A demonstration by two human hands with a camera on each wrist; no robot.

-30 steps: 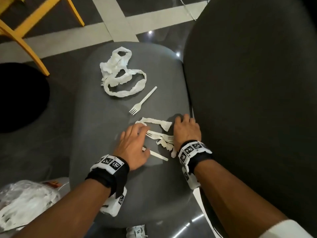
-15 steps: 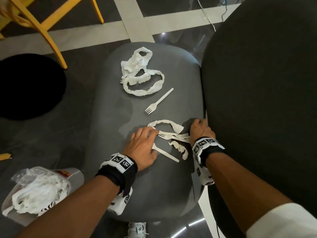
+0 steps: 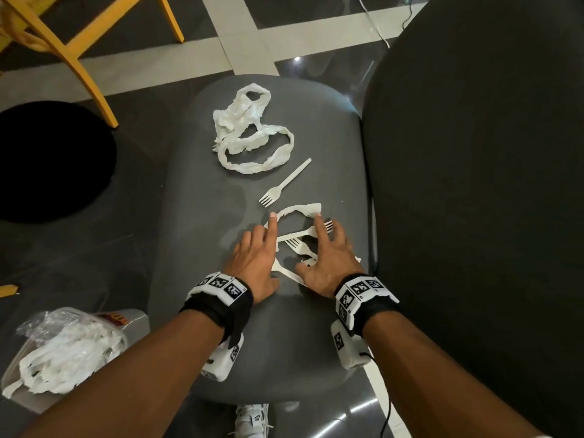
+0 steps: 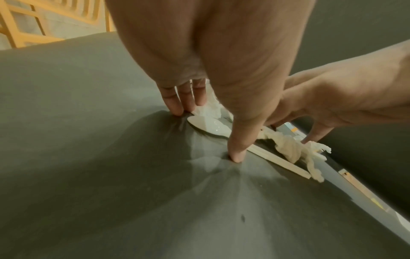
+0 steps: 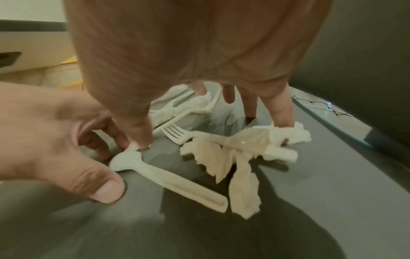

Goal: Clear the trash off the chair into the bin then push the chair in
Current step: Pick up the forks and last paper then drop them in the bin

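1. head view: both hands have been closing in; the right hand (image 3: 328, 263) is now lying over the forks (image 3: 303, 240), the left hand (image 3: 256, 260) beside it, fingers spread wide and holding nothing. they seem to be raking the scraps together. a long tissue strip (image 3: 252, 137) and a lone fork (image 3: 284, 184) are waiting farther up the chair seat (image 3: 196, 216); the bin (image 3: 63, 352) is standing on the floor at lower left.
2. left wrist view: fingertips (image 4: 236, 156) are pressing into the cushion beside a spoon (image 4: 208, 127).
3. right wrist view: torn tissue (image 5: 221, 157) is lying between the hands, dark tiled floor beyond.
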